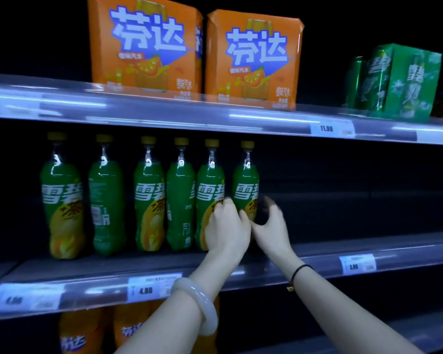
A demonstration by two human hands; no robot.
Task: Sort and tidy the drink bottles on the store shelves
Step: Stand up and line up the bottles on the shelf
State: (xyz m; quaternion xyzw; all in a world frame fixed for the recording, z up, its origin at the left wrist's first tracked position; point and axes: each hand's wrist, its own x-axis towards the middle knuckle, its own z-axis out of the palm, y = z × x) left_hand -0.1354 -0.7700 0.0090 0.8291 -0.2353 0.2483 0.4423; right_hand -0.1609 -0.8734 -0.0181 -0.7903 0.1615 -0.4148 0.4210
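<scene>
Green bottles point(149, 198): six; left hand point(225, 231) grip grasping fifth; right hand point(271, 226) released.

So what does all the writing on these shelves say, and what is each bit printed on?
"芬达": two orange boxes, top shelf; partly hidden on orange bottles below.
"雪碧": green bottles, middle shelf; also the green box.
"11.90": price tag, top shelf edge.
"4.80": price tag, middle shelf edge.
"3.00": price tag, blurred, so uncertain.
Far-left tag: too blurred.
Small print on boxes and bottles: too small to read.
</scene>
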